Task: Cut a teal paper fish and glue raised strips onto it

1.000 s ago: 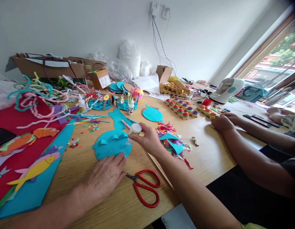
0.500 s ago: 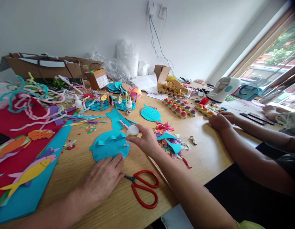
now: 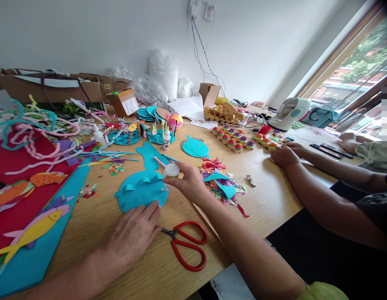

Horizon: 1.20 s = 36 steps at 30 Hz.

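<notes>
My right hand grips a small translucent glue bottle, its pale round base facing up and its tip hidden, over the right edge of a blue paper-covered disc. Small pale spots lie on the disc below it. Curled blue paper strips stand in a wavy row across the disc. My left hand lies flat with fingers stretched, its fingertips on the disc's near edge. Close to that hand, red-handled scissors rest on the table. Just behind the disc is a cut piece of blue paper.
Colourful paper scraps lie right of my hand. A white glue bottle stands behind. Paper fish and blue sheets are at left, beside twisted pipe cleaners. Another person's hands touch painted egg-carton pieces at right.
The whole view has shifted slightly, so things sit a little further left. Both hands keep nearly the same position on and over the disc, with the glue bottle still held.
</notes>
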Available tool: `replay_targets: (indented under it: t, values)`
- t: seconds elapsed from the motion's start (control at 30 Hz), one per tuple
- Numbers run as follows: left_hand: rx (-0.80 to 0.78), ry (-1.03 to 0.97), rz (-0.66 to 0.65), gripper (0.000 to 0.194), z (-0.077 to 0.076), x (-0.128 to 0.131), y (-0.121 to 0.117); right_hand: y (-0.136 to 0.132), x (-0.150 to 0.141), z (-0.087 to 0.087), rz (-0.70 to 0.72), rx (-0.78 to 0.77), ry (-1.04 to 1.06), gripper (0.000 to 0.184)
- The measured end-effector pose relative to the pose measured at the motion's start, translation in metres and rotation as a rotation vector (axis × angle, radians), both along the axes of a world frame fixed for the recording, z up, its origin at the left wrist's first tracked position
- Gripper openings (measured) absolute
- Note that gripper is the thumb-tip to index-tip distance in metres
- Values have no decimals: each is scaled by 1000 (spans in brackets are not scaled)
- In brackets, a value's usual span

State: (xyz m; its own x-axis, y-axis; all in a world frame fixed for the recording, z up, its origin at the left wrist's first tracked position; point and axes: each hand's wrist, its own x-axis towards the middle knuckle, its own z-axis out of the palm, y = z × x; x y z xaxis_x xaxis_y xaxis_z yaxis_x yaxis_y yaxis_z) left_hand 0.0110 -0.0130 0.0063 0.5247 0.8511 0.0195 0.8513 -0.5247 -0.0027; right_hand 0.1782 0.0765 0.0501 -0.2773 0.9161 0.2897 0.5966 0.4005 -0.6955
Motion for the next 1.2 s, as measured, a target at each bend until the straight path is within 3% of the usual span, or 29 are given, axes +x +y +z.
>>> replay_targets:
  t: [1.2]
  values:
    - [-34,6,15,38,-1,0,1,1,1,-2,-1,29,40,26]
